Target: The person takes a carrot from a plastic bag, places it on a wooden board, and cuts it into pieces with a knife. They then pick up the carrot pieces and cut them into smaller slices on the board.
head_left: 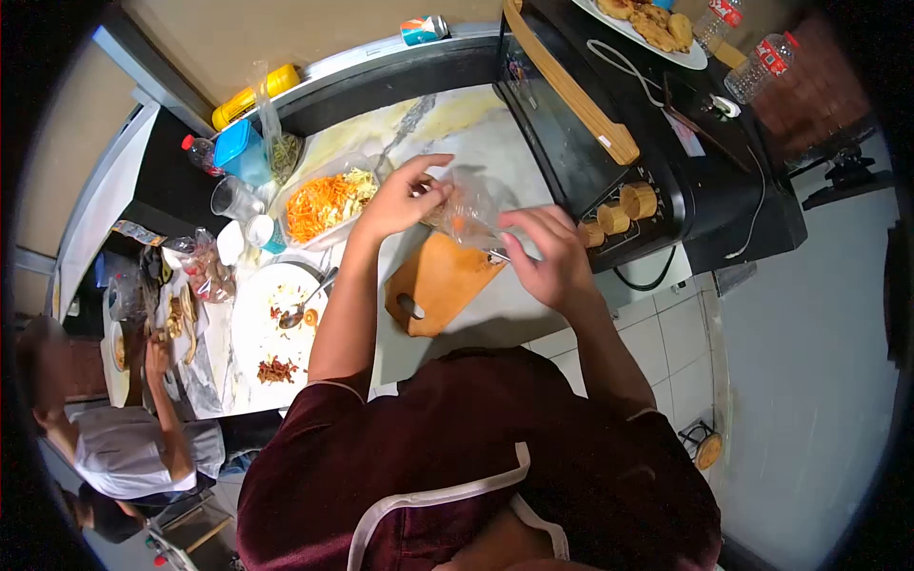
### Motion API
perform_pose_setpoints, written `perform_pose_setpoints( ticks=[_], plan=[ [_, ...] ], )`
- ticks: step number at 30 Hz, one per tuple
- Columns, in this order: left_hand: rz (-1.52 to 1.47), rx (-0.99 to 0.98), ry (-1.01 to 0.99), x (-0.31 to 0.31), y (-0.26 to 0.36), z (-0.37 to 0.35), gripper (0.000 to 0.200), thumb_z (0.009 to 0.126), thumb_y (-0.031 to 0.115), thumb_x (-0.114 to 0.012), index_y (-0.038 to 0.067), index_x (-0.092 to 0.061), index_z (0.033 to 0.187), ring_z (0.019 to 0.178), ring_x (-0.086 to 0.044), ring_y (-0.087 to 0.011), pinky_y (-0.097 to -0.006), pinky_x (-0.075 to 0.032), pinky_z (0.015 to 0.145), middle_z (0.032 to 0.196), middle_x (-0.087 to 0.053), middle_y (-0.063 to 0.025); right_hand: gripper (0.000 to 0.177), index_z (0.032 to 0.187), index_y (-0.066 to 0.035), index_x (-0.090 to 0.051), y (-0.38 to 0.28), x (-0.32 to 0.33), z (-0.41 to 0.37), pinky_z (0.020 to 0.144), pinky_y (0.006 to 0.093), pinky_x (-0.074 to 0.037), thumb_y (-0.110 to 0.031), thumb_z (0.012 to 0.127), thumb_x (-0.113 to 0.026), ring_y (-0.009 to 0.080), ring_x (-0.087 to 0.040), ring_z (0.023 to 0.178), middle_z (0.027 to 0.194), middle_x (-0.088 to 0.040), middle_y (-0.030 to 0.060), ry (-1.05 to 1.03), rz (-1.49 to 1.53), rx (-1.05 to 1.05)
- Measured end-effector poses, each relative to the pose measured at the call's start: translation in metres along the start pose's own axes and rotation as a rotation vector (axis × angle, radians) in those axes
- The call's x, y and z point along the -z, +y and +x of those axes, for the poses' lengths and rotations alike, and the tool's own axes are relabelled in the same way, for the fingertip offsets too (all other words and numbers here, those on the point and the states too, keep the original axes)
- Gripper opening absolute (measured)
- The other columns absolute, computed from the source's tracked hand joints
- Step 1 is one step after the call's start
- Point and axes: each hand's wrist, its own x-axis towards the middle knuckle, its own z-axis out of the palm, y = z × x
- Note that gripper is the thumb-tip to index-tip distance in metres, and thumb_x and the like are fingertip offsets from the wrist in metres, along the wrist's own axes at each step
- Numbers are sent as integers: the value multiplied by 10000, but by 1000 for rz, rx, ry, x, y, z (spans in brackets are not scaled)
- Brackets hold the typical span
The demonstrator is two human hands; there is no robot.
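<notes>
Both my hands hold a clear plastic bag (469,211) above a wooden cutting board (440,283) on the marble counter (457,124). My left hand (405,198) pinches the bag's left side, with something pale and orange inside it. My right hand (547,255) grips the bag's right edge, fingers curled around the plastic. The bag's contents are blurred by the plastic.
A container of shredded carrot and cabbage (327,202) sits left of my hands. A white plate with a spoon (276,324) lies nearer left. A black toaster oven (609,143) stands right, with a plate of fried food (652,27) on top. Another person (124,438) sits at the far left.
</notes>
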Motion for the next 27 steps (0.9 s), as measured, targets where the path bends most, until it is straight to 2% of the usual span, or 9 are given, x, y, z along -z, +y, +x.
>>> perform_pose_setpoints(
  ticks=[4,7,8,9,15,19,21,26,27],
  plan=[
    [197,82,153,3,-19,-21,369,871,121,-633,57,-568,1228,803,-580,-101,-258,-475,730,1080,-617,-51,181,910,-33,-631,-17,2,5,790,393,-459,-58,744,-700,298,-571,948,1001,-613,87,-32,-213,133],
    [256,154,203,5,-23,-44,338,879,144,-636,53,-586,1200,775,-569,-102,-255,-466,725,1024,-634,-42,170,866,-36,-609,-9,-7,2,810,397,-462,-60,736,-715,301,-555,1003,1045,-589,98,102,-312,-11],
    [219,125,243,3,-24,-51,269,892,193,-635,36,-634,1110,761,-558,-101,-256,-457,720,912,-652,-31,145,852,-50,-610,-6,-9,3,825,413,-450,-50,739,-700,294,-550,1012,1087,-569,107,170,-117,12],
    [221,131,250,1,-24,-57,269,892,193,-635,36,-634,1110,761,-558,-101,-256,-457,720,912,-652,-31,124,838,-64,-611,-5,-12,3,840,428,-438,-39,742,-685,286,-544,1021,1128,-548,116,235,81,31],
    [223,313,276,2,-25,-84,299,897,284,-651,-13,-681,885,729,-506,-74,-252,-425,677,770,-624,-6,135,860,-15,-616,1,-23,1,810,363,-501,59,747,-610,319,-590,1011,1192,-537,145,43,94,115],
    [253,300,329,5,-27,-96,277,891,268,-662,-8,-682,898,725,-514,-76,-251,-429,682,781,-634,2,161,855,-11,-633,17,-24,0,809,335,-492,103,763,-566,300,-610,959,1224,-538,156,-9,43,126],
    [220,273,347,6,-28,-99,250,887,249,-671,2,-685,921,732,-526,-76,-245,-431,689,789,-642,4,197,873,-8,-650,38,-32,1,800,351,-492,115,772,-534,318,-607,922,1192,-540,145,24,-95,-79],
    [144,346,343,-2,-31,-98,245,893,240,-666,11,-680,979,751,-542,-76,-243,-438,704,817,-656,-10,189,913,-28,-646,59,-36,0,811,384,-480,70,770,-570,344,-561,949,1071,-518,141,17,-213,-14],
    [153,355,318,-5,-34,-95,248,895,239,-664,12,-677,995,759,-547,-76,-242,-441,709,827,-660,-17,180,930,-41,-649,50,-35,1,816,406,-475,23,771,-596,349,-566,945,1097,-487,142,-25,-200,-114]
  ],
)
